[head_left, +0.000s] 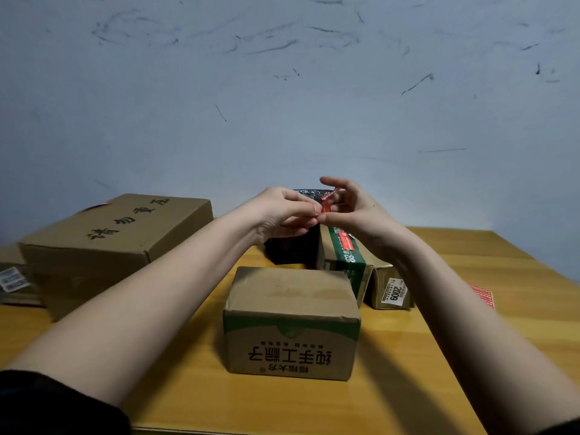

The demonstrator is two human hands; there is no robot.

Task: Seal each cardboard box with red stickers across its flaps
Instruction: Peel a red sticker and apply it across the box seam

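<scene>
**Peeling a red sticker, sealing partly done**

Both hands meet above the far boxes. The left hand (282, 211) and right hand (348, 208) pinch a curled red sticker (326, 202) between fingertips. The green-printed box (342, 262) behind already wears a red strip. The near small box (292, 321) shows no sticker. More stickers (483, 295) lie at right.

Red sticker (326, 203), brown green-banded box (290, 321), yellow wooden table (470, 309), scuffed grey-blue wall (282, 89).
</scene>
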